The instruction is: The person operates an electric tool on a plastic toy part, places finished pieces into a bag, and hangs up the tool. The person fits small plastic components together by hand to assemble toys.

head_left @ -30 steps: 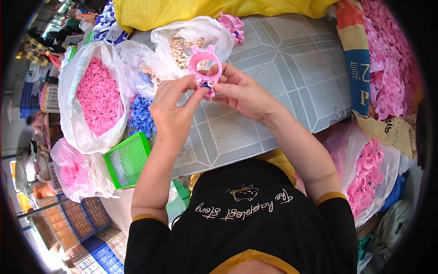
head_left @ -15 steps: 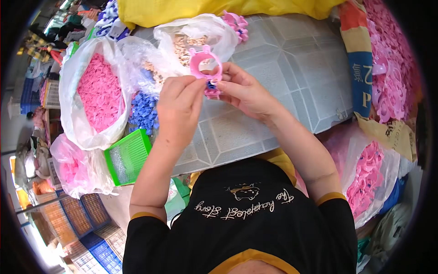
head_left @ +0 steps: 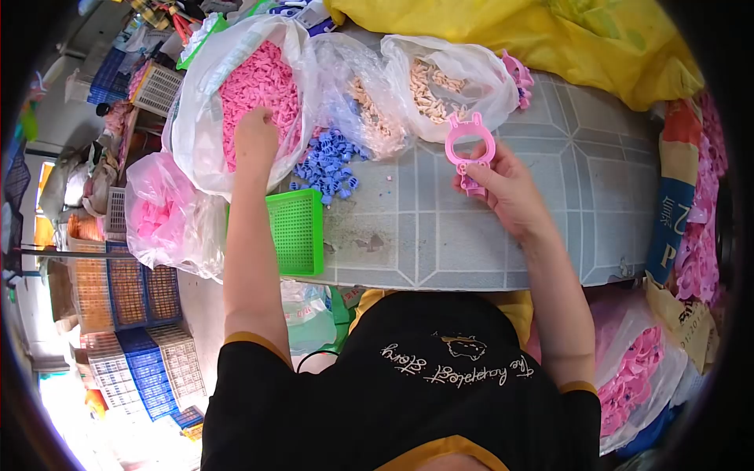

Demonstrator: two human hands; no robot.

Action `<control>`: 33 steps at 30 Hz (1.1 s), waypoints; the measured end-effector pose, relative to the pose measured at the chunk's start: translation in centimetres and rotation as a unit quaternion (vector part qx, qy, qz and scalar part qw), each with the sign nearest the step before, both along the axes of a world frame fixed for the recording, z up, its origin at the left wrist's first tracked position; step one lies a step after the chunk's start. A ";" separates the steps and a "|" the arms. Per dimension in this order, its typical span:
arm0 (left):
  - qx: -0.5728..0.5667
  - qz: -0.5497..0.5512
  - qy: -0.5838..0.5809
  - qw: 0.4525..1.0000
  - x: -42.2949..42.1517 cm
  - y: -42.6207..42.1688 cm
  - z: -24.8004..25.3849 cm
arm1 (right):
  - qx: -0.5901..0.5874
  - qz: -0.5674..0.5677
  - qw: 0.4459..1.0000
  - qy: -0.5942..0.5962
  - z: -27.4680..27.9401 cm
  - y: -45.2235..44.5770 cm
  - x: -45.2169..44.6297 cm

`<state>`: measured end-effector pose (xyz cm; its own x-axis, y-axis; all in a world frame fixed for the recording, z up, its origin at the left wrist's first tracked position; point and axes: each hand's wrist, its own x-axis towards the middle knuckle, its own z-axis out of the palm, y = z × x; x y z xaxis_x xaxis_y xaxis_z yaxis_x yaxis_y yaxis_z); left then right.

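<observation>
My right hand (head_left: 506, 188) is closed on the lower part of a pink plastic ring with two small ears (head_left: 449, 147), thumb pressed on its front. The ring stands up above the fingers over the table. Farther left, my left hand (head_left: 256, 145) reaches into a white plastic bag (head_left: 192, 153) filled with small pink plastic pieces (head_left: 263, 82). Its fingers are curled down at the pile and partly hidden, so what they grip cannot be made out. Small blue plastic parts (head_left: 326, 163) lie heaped beside that bag.
Clear bags with beige pieces (head_left: 428, 90) lie at the table's far side, near another pink item (head_left: 518, 78) and a yellow cloth (head_left: 550, 31). A green basket (head_left: 297, 235) sits at the near left edge. Bags of pink parts (head_left: 632, 377) flank the grey table (head_left: 487, 251).
My left hand has left the ring and moved left into the bag of pink pieces. My right hand still holds the ring, now alone. The camera view has shifted.
</observation>
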<state>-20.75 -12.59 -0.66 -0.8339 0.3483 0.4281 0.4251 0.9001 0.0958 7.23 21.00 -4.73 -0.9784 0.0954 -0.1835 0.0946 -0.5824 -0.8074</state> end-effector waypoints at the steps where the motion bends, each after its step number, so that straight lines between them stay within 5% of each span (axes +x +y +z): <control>1: 0.004 -0.008 -0.022 1.000 -1.5 -0.8 -0.7 | -0.003 0.004 1.000 0.004 0.1 0.0 0.0; 6: 0.021 0.000 -0.090 0.996 -4.4 -0.7 -3.3 | 0.007 -0.008 1.000 0.021 0.6 -0.5 0.2; 12: -0.062 0.030 -0.139 0.988 -1.6 -0.7 -0.8 | 0.021 -0.013 1.000 0.019 0.5 -0.6 0.5; 15: 0.029 0.005 -0.093 0.995 0.7 -0.5 0.3 | 0.057 -0.010 0.997 0.045 0.3 -0.6 0.5; 20: 0.294 -0.070 -0.200 0.932 6.6 3.4 1.3 | 0.178 -0.035 0.979 0.089 -0.8 -1.7 0.6; 23: 0.355 -0.149 -0.291 0.876 12.5 8.1 1.7 | 0.426 -0.097 0.879 0.194 -0.7 -1.3 0.7; 27: 0.440 -0.234 -0.321 0.805 18.3 12.7 1.7 | 0.534 -0.180 0.752 0.342 -1.1 -1.2 0.7; 33: 0.301 -0.329 -0.242 0.862 19.6 14.2 2.6 | 0.573 -0.197 0.680 0.413 -1.2 -1.4 0.9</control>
